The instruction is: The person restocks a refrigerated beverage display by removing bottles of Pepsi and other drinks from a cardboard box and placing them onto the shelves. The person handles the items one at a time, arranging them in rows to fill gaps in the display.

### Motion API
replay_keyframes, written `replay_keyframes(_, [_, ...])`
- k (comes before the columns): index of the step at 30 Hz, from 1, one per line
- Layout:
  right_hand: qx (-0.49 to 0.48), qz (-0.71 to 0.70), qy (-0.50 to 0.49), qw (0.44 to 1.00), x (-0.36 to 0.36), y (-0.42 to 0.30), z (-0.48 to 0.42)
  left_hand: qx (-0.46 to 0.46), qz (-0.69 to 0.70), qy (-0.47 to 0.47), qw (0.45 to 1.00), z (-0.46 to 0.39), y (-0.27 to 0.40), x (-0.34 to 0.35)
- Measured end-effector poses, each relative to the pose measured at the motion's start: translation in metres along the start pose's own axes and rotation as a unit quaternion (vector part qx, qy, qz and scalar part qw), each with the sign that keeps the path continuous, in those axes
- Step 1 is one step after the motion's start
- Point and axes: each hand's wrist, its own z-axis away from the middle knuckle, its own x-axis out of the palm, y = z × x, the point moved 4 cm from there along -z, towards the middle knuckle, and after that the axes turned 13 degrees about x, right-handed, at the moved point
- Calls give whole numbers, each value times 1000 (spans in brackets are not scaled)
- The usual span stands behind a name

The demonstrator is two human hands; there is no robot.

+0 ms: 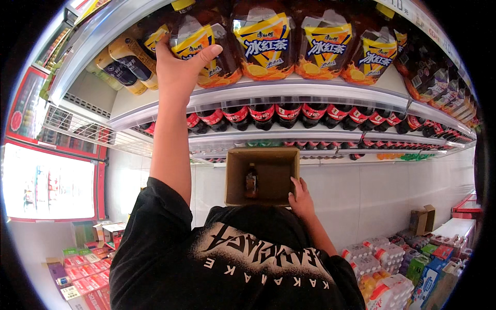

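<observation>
My left hand [182, 64] is raised to the top shelf, its thumb and fingers spread in front of a large iced tea bottle [205, 50] with a yellow label. The fingertips reach beside the bottle's left side; whether they grip it cannot be told. Similar bottles [264, 46] stand to the right, and slim yellow bottles [126, 64] to the left. Below, my right hand [301, 197] rests on the right rim of an open cardboard box [229, 176]. One small dark bottle [252, 181] lies inside, near the box's left wall.
Lower shelves hold rows of cola bottles [261, 115] with red labels. A wire rack [89, 126] juts out at left, near a bright red-framed cooler [50, 182]. Wrapped drink packs [387, 290] are stacked at lower right, red cartons [87, 275] at lower left. A small open carton [422, 220] stands at right.
</observation>
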Motion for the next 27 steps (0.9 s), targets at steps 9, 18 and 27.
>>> replay_keyframes(9, [-8, 12, 13, 1000, 1, 4, -3, 225, -93, 81, 966, 43, -2, -27])
replay_keyframes(18, [-198, -118, 58, 971, -77, -111, 27, 18, 264, -65, 962, 154, 4, -62])
replay_keyframes(27, [-130, -101, -113, 980, -48, -159, -1, -219, 216, -351, 884, 297, -57, 10])
